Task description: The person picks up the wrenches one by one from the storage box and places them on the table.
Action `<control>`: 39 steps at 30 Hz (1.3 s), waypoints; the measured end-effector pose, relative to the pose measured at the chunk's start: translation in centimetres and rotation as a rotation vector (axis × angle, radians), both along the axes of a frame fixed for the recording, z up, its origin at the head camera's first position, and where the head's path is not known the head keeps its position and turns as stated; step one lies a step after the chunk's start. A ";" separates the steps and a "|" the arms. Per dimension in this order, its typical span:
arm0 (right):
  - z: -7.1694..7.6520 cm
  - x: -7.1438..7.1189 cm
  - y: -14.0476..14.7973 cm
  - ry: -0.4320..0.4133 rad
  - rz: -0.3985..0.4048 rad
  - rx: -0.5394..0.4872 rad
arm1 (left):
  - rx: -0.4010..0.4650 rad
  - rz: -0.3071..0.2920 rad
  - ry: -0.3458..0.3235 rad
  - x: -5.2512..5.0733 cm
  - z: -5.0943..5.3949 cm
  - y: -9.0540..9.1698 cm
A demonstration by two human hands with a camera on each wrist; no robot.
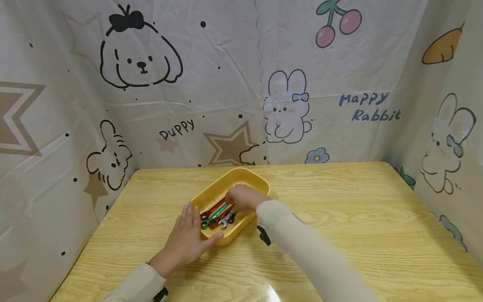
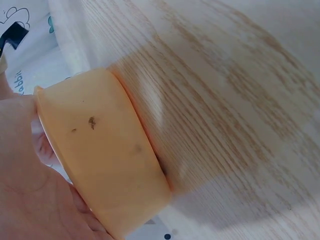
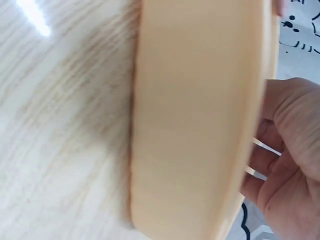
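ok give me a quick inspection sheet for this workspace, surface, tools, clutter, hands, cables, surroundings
Surface: table with pale wood grain; a bright reflection at the near edge.
Job's things: wrenches, red, green and silver among them, in a yellow bin; dark marks on the bin's outer wall.
Clutter: nothing seen.
Hands: left hand rests against the bin's rim, fingers straight; right hand reaches inside, fingers by the wrenches, grip hidden.
Cables: nothing seen.
Surroundings: printed cloth behind and at both sides, with cartoon animals.
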State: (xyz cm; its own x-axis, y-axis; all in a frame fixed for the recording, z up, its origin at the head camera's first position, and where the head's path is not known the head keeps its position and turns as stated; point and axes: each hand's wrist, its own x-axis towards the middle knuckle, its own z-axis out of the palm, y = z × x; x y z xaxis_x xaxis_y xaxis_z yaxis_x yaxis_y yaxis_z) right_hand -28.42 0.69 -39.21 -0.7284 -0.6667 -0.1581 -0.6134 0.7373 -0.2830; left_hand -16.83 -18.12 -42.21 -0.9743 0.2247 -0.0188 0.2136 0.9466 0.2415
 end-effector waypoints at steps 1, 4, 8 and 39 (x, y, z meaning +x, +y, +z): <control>-0.3 0.0 0.0 0.010 0.000 0.006 | 0.002 0.000 -0.001 0.0 0.0 0.0; -0.9 0.0 -0.1 0.029 -0.005 0.026 | 0.006 -0.001 -0.003 0.0 0.1 0.1; -1.3 0.1 -0.2 0.059 -0.006 0.035 | 0.003 0.001 -0.006 0.1 0.2 0.1; -2.7 -0.4 -0.2 0.101 0.068 0.019 | 0.004 -0.004 0.021 0.3 0.2 0.0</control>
